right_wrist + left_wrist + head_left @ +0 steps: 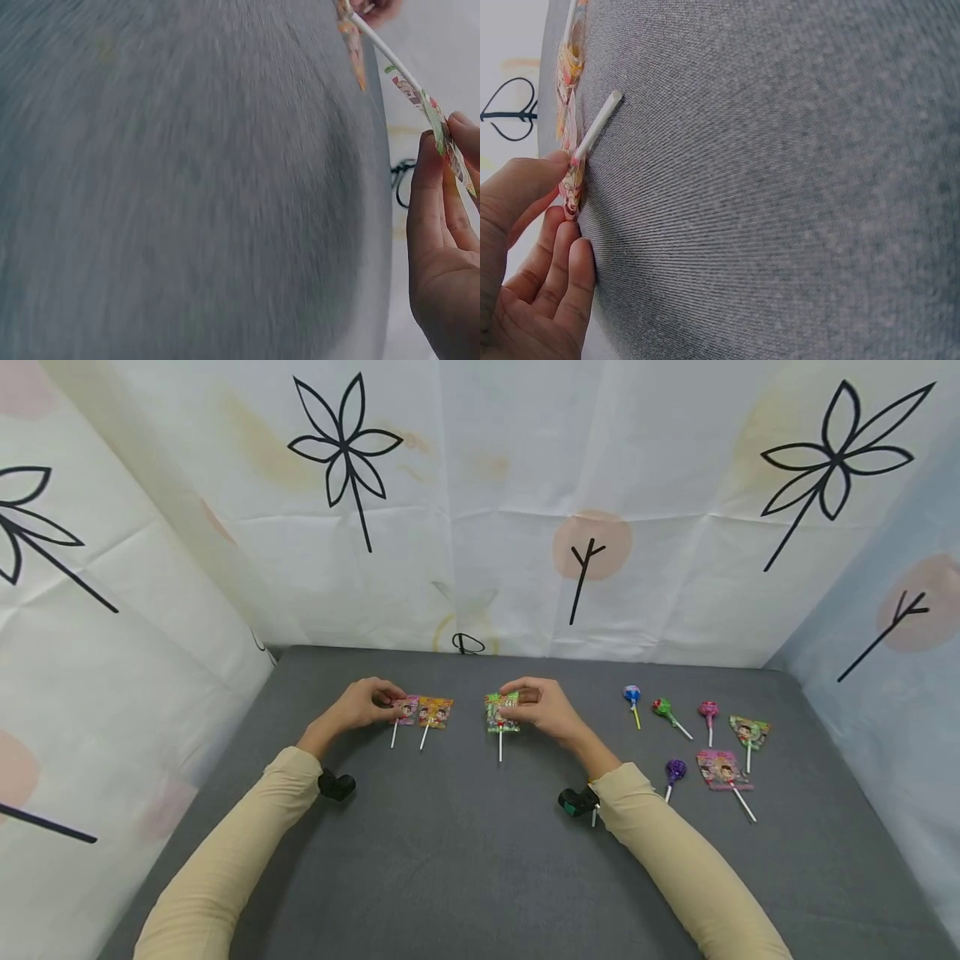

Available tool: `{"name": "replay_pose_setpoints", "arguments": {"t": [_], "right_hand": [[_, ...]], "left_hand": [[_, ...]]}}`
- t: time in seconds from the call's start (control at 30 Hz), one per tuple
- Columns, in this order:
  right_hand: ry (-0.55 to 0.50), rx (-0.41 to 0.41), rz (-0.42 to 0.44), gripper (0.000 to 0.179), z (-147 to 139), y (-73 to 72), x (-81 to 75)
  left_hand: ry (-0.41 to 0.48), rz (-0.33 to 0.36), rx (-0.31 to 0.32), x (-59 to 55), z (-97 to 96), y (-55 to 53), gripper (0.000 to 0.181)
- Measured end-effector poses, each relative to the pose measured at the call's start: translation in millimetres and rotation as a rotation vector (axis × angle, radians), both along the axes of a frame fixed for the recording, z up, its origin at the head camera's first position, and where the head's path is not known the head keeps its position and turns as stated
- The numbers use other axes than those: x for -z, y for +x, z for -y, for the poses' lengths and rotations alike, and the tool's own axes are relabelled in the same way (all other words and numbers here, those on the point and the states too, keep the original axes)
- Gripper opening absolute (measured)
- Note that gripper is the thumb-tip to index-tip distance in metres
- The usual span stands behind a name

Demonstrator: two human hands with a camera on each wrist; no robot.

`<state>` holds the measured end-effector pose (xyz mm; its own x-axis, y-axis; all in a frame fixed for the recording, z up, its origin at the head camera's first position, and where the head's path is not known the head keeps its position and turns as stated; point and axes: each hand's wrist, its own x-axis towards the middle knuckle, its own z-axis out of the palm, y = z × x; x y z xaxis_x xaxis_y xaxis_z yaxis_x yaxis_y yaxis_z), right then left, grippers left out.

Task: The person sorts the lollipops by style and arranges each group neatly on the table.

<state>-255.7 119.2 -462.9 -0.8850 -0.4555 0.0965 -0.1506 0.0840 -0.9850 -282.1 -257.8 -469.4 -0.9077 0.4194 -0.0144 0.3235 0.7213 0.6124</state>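
My left hand is at a lollipop in a pink flat wrapper, its thumb and fingers pinching the wrapper's left edge. In the left wrist view that lollipop's white stick points away from the thumb. Directly right of it lies a lollipop in an orange wrapper, the two wrappers side by side. My right hand pinches a lollipop in a green wrapper by its right side, a gap away from the orange one. Its white stick shows in the right wrist view.
On the right of the grey table lie a blue lollipop, a green-and-red one, a pink round one, a purple one, a green-wrapped one and a large pink-wrapped one. Another white stick peeks out by the right wrist.
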Motion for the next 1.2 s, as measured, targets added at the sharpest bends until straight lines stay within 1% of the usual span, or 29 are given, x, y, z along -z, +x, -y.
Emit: {"name": "replay_pose_setpoints", "arguments": {"t": [0.13, 0.3, 0.47, 0.7, 0.83, 1.0, 1.2], "right_hand": [[-0.015, -0.017, -0.011, 0.036, 15.3, -2.1, 4.3], [-0.035, 0.008, 0.014, 0.035, 30.1, -4.9, 8.0], [-0.034, 0.035, 0.043, 0.036, 41.7, -6.6, 9.4], [-0.001, 0.054, 0.062, 0.037, 55.0, -8.7, 15.9], [0.039, 0.059, 0.054, 0.037, 59.6, -9.5, 18.4], [0.126, 0.056, -0.014, 0.036, 61.3, -10.3, 18.3], [0.28, 0.117, -0.091, 0.034, 61.3, -12.2, 17.0]], "left_hand": [[0.006, -0.002, 0.013, -1.6, 0.0, 0.7, 0.033], [0.008, -0.008, 0.021, -3.1, -0.5, 0.9, 0.032], [0.005, -0.018, 0.022, -2.8, 0.1, 0.5, 0.031], [0.001, -0.017, 0.015, -2.6, 0.6, 1.2, 0.031], [-0.006, -0.02, 0.009, -1.1, 1.4, 0.9, 0.031], [0.0, -0.018, 0.007, -1.5, 0.8, 1.1, 0.03], [-0.011, -0.021, 0.012, -1.6, -0.7, 1.3, 0.029]]}}
